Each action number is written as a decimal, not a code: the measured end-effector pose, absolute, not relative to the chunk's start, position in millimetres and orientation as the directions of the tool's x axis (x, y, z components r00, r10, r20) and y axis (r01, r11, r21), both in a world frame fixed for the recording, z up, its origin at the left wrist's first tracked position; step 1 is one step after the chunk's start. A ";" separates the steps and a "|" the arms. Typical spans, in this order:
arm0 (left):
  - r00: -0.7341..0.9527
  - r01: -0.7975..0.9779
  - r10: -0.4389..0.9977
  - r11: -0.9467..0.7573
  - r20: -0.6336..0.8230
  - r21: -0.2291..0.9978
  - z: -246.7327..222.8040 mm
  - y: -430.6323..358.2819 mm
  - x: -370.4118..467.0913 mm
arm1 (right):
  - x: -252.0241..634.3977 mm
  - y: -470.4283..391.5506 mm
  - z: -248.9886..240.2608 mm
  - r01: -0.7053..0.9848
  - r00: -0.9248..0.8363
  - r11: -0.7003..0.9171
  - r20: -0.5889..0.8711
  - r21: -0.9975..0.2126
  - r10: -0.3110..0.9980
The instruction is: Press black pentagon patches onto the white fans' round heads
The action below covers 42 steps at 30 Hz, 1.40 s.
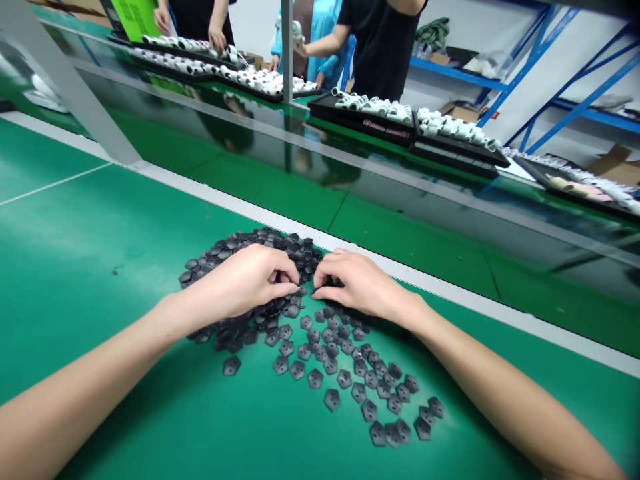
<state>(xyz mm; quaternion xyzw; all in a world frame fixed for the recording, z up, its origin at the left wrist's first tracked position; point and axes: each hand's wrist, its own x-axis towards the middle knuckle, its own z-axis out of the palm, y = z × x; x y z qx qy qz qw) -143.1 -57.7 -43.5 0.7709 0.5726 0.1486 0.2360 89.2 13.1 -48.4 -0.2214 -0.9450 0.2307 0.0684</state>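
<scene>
Worktop (pixel 125 260) in green fills most of the view, its flat, plain surface making dark things easy to pick out. Along its far edge a pale rail (pixel 250 217) runs slantwise. Blue shelving (pixel 455 72) stands at the back, bearing bags and boxes. In front of it stands a person in black (pixel 383 47), with other people alongside. Black trays (pixel 365 127) line the far side, their low rims presumably keeping loose contents from rolling off.

A pile (pixel 270 239) of black five-sided pieces lies near the rail, heaped and overlapping, partly hidden by the left forearm and within easy reach of both hands. The left hand (pixel 260 275) bends over it, thumb and forefinger tips nearly meeting; the right hand (pixel 357 280) faces it across a narrow gap, fingers curled toward the thumb. Something dark shows at each set of tips, but I cannot tell whether either grip is clamped on a piece. Both wrists look arched so that fingertips can meet thin things from above.

White tubular parts (pixel 380 107) sit in rows in the trays. Scattered pieces (pixel 344 379) spread toward the near right, mostly a single layer, flat shapes that lie steadily. One lone piece (pixel 231 365) rests just beside the pile, small holes visible in it.
</scene>
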 end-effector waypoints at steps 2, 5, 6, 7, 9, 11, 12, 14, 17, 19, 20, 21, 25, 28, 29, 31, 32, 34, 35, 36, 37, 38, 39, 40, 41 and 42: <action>0.273 0.800 0.961 -0.208 -0.033 0.563 -41.1 -57.7 -141.0 | 90.1 13.6 -46.6 0.379 -0.894 0.786 0.024 -0.488 0.446; 0.246 0.752 0.969 -0.173 -0.027 0.636 -40.8 -59.6 -133.0 | 93.4 16.0 -40.3 0.394 -0.881 0.749 0.014 -0.532 0.473; 0.249 0.735 0.968 -0.174 -0.022 0.656 -42.3 -60.8 -129.2 | 95.3 17.4 -36.9 0.404 -0.871 0.732 0.014 -0.548 0.490; 0.263 0.723 0.965 -0.189 -0.011 0.664 -44.5 -62.3 -125.2 | 97.9 19.2 -32.8 0.414 -0.860 0.715 0.015 -0.564 0.510; 0.304 0.727 0.952 -0.243 0.015 0.642 -50.5 -65.2 -117.6 | 104.7 24.1 -23.1 0.439 -0.837 0.686 0.013 -0.581 0.547; 0.336 0.755 0.941 -0.290 0.032 0.588 -56.6 -67.4 -112.4 | 113.8 30.9 -13.6 0.480 -0.815 0.668 -0.006 -0.569 0.580; 0.344 0.769 0.938 -0.303 0.037 0.563 -58.8 -68.0 -110.9 | 118.9 35.1 -9.9 0.507 -0.802 0.656 -0.028 -0.559 0.596; 0.352 0.788 0.935 -0.321 0.043 0.525 -60.9 -68.6 -109.9 | 129.5 44.3 -6.3 0.558 -0.778 0.618 -0.092 -0.553 0.621; 0.377 0.803 0.925 -0.348 0.041 0.483 -59.3 -68.3 -109.7 | 141.4 56.7 -10.9 0.599 -0.756 0.536 -0.199 -0.595 0.624; 0.384 0.815 0.923 -0.352 0.026 0.461 -57.2 -67.8 -108.6 | 144.3 61.6 -17.7 0.615 -0.748 0.509 -0.241 -0.602 0.618; 0.383 0.821 0.924 -0.349 0.019 0.452 -56.4 -67.5 -107.8 | 144.2 62.8 -21.0 0.624 -0.743 0.507 -0.251 -0.594 0.620; 0.378 0.828 0.926 -0.344 0.011 0.442 -55.7 -67.1 -107.0 | 143.2 63.4 -23.8 0.635 -0.737 0.511 -0.256 -0.580 0.626; 0.356 0.847 0.934 -0.325 0.005 0.421 -55.7 -65.7 -105.5 | 136.5 62.3 -28.0 0.672 -0.709 0.529 -0.242 -0.518 0.663; 0.351 0.847 0.936 -0.329 0.023 0.417 -57.9 -65.4 -106.9 | 133.4 60.7 -26.4 0.681 -0.703 0.542 -0.231 -0.493 0.673; 0.349 0.847 0.936 -0.331 0.035 0.415 -58.7 -65.5 -107.5 | 133.0 59.8 -25.8 0.683 -0.702 0.545 -0.229 -0.487 0.675; 0.338 0.849 0.939 -0.334 0.065 0.410 -59.8 -66.0 -108.5 | 132.5 57.2 -25.0 0.687 -0.703 0.563 -0.225 -0.460 0.674; 0.331 0.848 0.940 -0.335 0.083 0.411 -59.8 -66.4 -108.8 | 132.2 55.4 -24.9 0.688 -0.707 0.580 -0.220 -0.437 0.673; 0.311 0.845 0.943 -0.331 0.118 0.421 -58.4 -67.4 -109.3 | 131.4 51.0 -25.3 0.683 -0.720 0.631 -0.194 -0.368 0.666; 0.299 0.842 0.945 -0.327 0.134 0.430 -57.0 -68.0 -109.5 | 130.7 48.6 -25.7 0.677 -0.729 0.659 -0.176 -0.327 0.661; 0.290 0.838 0.946 -0.324 0.145 0.438 -55.4 -68.7 -109.7 | 129.8 46.0 -26.2 0.668 -0.739 0.686 -0.157 -0.289 0.655; 0.283 0.835 0.946 -0.323 0.155 0.446 -53.5 -69.3 -109.9 | 128.7 43.4 -26.7 0.659 -0.750 0.709 -0.139 -0.251 0.647; 0.278 0.831 0.947 -0.322 0.162 0.453 -51.7 -69.8 -110.3 | 127.3 40.8 -27.2 0.649 -0.759 0.730 -0.125 -0.215 0.639; 0.273 0.828 0.947 -0.321 0.170 0.459 -49.8 -70.2 -110.9 | 125.8 38.2 -27.5 0.641 -0.767 0.747 -0.117 -0.180 0.630; 0.269 0.825 0.947 -0.322 0.177 0.464 -48.0 -70.4 -111.6 | 124.2 35.6 -27.8 0.634 -0.774 0.761 -0.116 -0.142 0.623; 0.266 0.822 0.946 -0.323 0.185 0.469 -46.2 -70.4 -112.5 | 122.6 33.0 -27.9 0.629 -0.776 0.771 -0.123 -0.094 0.618; 0.261 0.820 0.946 -0.323 0.193 0.473 -44.5 -70.3 -113.5 | 121.2 30.4 -28.0 0.626 -0.775 0.779 -0.137 -0.040 0.617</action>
